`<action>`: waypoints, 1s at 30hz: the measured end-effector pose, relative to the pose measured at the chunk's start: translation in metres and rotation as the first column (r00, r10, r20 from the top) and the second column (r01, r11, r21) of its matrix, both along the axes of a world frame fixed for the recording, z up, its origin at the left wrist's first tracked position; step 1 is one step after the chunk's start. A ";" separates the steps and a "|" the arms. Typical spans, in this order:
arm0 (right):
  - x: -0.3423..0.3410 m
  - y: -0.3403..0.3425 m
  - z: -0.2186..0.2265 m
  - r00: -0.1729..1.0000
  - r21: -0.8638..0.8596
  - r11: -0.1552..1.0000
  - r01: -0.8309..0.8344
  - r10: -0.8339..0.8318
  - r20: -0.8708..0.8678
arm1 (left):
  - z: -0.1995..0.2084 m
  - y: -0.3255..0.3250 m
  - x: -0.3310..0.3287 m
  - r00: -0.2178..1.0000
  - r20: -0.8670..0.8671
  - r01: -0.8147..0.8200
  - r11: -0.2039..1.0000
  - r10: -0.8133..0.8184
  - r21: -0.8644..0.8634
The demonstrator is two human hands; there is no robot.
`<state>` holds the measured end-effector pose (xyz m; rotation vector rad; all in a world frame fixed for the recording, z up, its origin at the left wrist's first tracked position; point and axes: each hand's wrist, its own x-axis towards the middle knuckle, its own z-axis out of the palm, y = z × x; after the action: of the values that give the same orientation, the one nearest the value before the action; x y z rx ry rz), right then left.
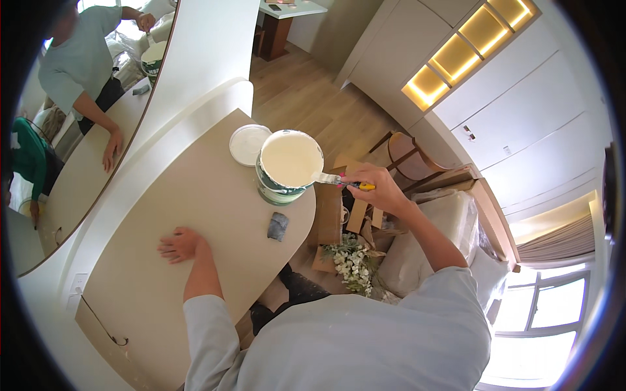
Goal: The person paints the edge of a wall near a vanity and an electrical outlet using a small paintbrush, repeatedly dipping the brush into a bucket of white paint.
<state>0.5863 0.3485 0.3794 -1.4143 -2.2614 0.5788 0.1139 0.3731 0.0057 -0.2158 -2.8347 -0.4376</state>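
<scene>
My right hand (374, 188) is closed around the handle of a putty knife (329, 178), which has a yellow end. Its flat, white-coated blade meets the right rim of a green bucket (274, 189), nearly full of cream-coloured paint or filler (291, 158). The round white lid (250, 144) lies just left of the bucket. Below it on the tabletop rests a small grey pad (278, 227), possibly a sanding sponge. My left hand (182, 246) lies palm down on the beige table (156, 293), fingers spread and holding nothing.
A mirror (98, 150) along the left wall reflects me and a person in green. Beyond the table's right edge are cardboard boxes (329, 218), white flowers (355, 267) and a plastic-wrapped sofa (430, 241). A chair (414, 156) stands farther back. A cable (104, 322) lies at lower left.
</scene>
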 end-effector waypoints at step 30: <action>0.003 -0.020 -0.055 0.334 -0.516 0.721 0.463 -0.681 -0.652 | -0.004 -0.068 -0.214 0.997 -0.060 -0.048 0.994 0.042 -0.101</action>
<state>0.5897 0.3282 0.3248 -1.4850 -0.8467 1.0029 -0.0997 0.3054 0.0014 -0.1816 -2.8014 -0.2722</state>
